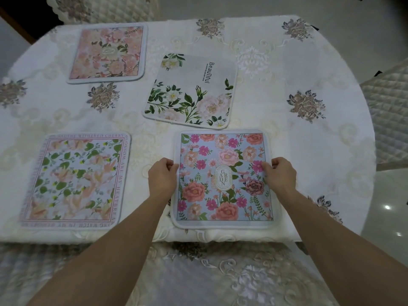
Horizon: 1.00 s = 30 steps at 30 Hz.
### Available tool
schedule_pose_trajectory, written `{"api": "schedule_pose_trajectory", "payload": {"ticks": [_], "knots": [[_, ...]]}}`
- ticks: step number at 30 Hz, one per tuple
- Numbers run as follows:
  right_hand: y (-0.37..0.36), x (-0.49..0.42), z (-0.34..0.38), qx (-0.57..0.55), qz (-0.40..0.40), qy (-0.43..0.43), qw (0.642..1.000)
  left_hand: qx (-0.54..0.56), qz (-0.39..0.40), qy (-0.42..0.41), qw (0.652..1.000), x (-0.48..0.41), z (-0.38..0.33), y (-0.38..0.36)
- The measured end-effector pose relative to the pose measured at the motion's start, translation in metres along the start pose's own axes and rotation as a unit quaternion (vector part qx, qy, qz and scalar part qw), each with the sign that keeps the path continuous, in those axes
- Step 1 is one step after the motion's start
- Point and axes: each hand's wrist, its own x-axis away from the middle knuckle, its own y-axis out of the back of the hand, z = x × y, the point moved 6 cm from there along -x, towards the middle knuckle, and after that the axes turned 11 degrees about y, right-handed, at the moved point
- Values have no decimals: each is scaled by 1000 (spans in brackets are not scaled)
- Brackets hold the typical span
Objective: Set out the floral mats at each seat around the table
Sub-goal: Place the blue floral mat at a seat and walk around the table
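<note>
The left hand [162, 175] pinches the left edge of the Garden mat [220, 151], thumb on top and fingers curled at the border. The right hand [280, 173] grips the opposite, right edge the same way, its thumb lying on the printed face. Both hands hold at about the middle of the mat's sides, with the forearms reaching in from the near edge.

The Garden mat is pale blue with pink and coral flowers and an oval label reading "GARDEN". It sits at the near side of the bench [271, 133], slightly right of centre, its near border close to the bench's edge. Whether it lies fully flat or is raised a little cannot be told.

Just to its left, apart from it, the cherry-blossom mat [75, 180] lies flat at the near left, framed by a band of lettering. Beyond the Garden mat, close to its far edge but not touching, the Beautiful mat [192, 91] rests near the middle of the bench, turned at a slight angle, white with green leaves. At the far left lies the pink mat [108, 51], covered in pale pink flowers.

A white embroidered tablecloth [309, 62] covers the bench. A quilted chair [388, 120] stands at the right, and another chair back [106, 7] shows at the far left.
</note>
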Motion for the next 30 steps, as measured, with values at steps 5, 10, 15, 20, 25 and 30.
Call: {"api": "schedule_pose_trajectory", "payload": {"ticks": [5,10,15,20,25,30], "knots": [[1,-2,-2,-5,-8,2,1000,-8,-8,-17,1000,1,0,0],[-1,-2,-5,-1,-10,5,1000,-13,-13,-27,999,1,-1,0],[7,5,9,119,-27,63,991,-121,-55,-85,987,8,-4,0],[-26,32,51,273,-50,346,896,-255,-36,-275,926,35,-36,-33],[-78,45,39,304,79,369,875,-313,61,-330,889,47,-24,-84],[-57,39,13,308,85,377,870,-304,49,-329,893,33,-13,-76]]}}
